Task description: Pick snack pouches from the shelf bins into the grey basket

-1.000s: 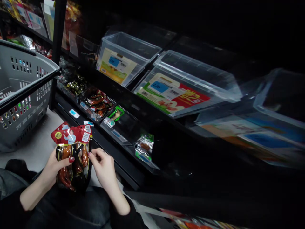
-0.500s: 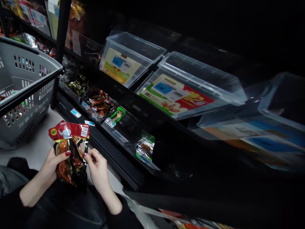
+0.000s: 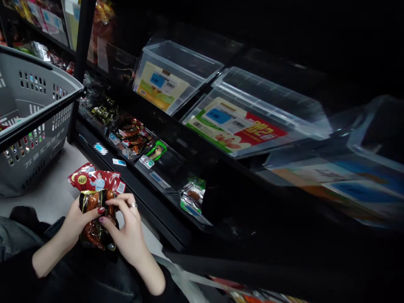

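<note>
My left hand [image 3: 73, 223] grips snack packets from the left, its thumb with dark red nail lying across the front one. The front packet [image 3: 91, 240] is a sealed bag of glossy brown meat pieces with a red printed top. Behind it, a second red top [image 3: 79, 169] shows, fanned out to the left. My right hand [image 3: 126, 223], a ring on one finger, is bent over the packet's right side. Its thumb and forefinger touch the front; its other fingers are partly hidden.
A grey shopping basket [image 3: 38, 109] with a black handle stands at left, some goods inside. On the low shelf [image 3: 139, 198] lie similar meat packets [image 3: 134, 134] and a green-edged packet [image 3: 193, 193]. Clear plastic bins [image 3: 252, 101] with price labels line the shelf above.
The packets have shifted slightly right and down, and a second red top now shows behind the front one. My right hand has moved from the packet's edge onto its face.
</note>
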Demonstrator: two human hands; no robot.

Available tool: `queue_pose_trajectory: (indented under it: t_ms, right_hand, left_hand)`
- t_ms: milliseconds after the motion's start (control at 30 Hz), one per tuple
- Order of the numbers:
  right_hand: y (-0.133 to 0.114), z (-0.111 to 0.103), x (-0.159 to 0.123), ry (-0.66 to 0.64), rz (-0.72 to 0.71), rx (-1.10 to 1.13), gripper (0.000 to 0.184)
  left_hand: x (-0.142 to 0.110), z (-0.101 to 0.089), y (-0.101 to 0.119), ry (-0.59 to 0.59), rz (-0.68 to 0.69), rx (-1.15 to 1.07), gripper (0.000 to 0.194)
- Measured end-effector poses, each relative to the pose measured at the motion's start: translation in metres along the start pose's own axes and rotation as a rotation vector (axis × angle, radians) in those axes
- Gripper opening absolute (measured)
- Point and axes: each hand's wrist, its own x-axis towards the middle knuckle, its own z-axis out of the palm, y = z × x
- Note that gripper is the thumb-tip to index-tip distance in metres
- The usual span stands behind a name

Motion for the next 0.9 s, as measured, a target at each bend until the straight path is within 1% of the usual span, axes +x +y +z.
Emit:
queue_pose_trajectory:
  t_ms: [100,167,233,300,367,433,500,533,600,667,700,733,800,833,900]
  right_hand:
    - [0.001,0.007,0.001,0.002,0.157,0.012,0.028]
    - [0.003,0.01,0.002,0.022,0.22,0.04,0.021]
    - [0.006,0.012,0.003,0.035,0.232,0.079,0.014]
    - [0.008,0.012,0.004,0.057,0.221,0.157,0.018]
    - [0.01,0.011,0.006,0.086,0.228,0.293,0.019]
    - [0.013,0.007,0.007,0.098,0.242,0.43,0.015]
    - [0.014,-0.001,0.008,0.141,0.236,0.479,0.013]
    - [0.014,-0.005,0.007,0.187,0.222,0.454,0.012]
    - [0.013,-0.013,0.005,0.324,0.161,0.302,0.01]
    - [0.01,-0.015,0.0,0.43,0.067,0.049,0.01]
    - [0.008,-0.013,-0.002,0.438,0.017,-0.085,0.012]
    - [0.006,-0.009,-0.004,0.412,-0.024,-0.203,0.013]
    - [0.0,0.004,-0.008,0.301,-0.052,-0.354,0.015]
    - [-0.002,0.01,-0.009,0.242,-0.042,-0.38,0.014]
    - [-0.007,0.019,-0.01,0.136,-0.003,-0.351,0.016]
  left_hand:
    - [0.002,-0.004,-0.008,-0.036,0.016,0.057,0.034]
    - [0.003,-0.007,-0.012,-0.067,0.02,0.092,0.032]
    - [0.004,-0.008,-0.015,-0.086,0.005,0.107,0.032]
    - [0.004,-0.009,-0.015,-0.099,-0.025,0.085,0.035]
    - [0.005,-0.009,-0.015,-0.079,-0.031,0.056,0.039]
    - [0.007,-0.009,-0.013,-0.045,0.0,0.088,0.037]
    - [0.01,-0.011,-0.011,-0.027,0.053,0.181,0.031]
    - [0.011,-0.012,-0.01,-0.029,0.083,0.244,0.028]
    - [0.012,-0.014,-0.008,-0.027,0.147,0.4,0.021]
    - [0.011,-0.014,-0.008,0.0,0.206,0.564,0.017]
    - [0.011,-0.013,-0.008,-0.002,0.219,0.625,0.018]
    - [0.01,-0.012,-0.01,-0.013,0.22,0.656,0.019]
    - [0.007,-0.009,-0.014,-0.046,0.185,0.611,0.022]
    - [0.006,-0.008,-0.017,-0.074,0.15,0.544,0.025]
    - [0.004,-0.005,-0.022,-0.14,0.094,0.38,0.029]
